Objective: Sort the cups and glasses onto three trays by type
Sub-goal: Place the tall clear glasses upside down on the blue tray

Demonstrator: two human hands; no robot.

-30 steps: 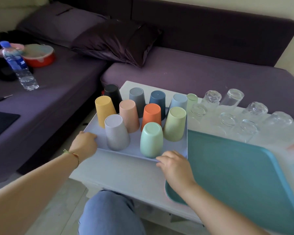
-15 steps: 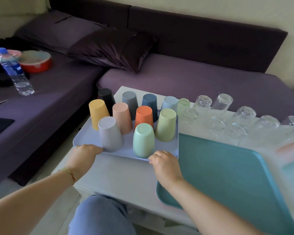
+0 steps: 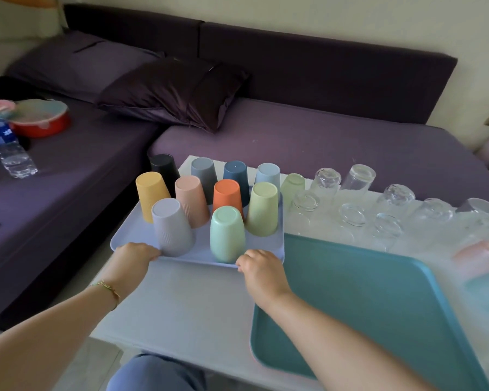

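A pale lilac tray [image 3: 130, 235] carries several upturned plastic cups in mixed colours, among them a mint one [image 3: 227, 238] and a grey one [image 3: 172, 231] at the front. My left hand [image 3: 134, 259] grips the tray's near left edge. My right hand [image 3: 261, 268] grips its near right edge. The tray's left part hangs past the white table's [image 3: 181, 300] edge. Several clear glasses [image 3: 350, 214] stand upside down on the table to the right. A teal tray [image 3: 364, 300] lies bare at the front right.
A purple corner sofa with a dark cushion [image 3: 175, 94] wraps behind and to the left. On its left seat lie a water bottle [image 3: 7, 145] and a red bowl [image 3: 40, 117]. A pink and teal object [image 3: 486, 266] sits blurred at the far right. My knee [image 3: 156, 373] is below the table.
Both hands have kept their grip on the lilac tray. The tray with its cups has shifted left and toward me, further over the table's left edge.
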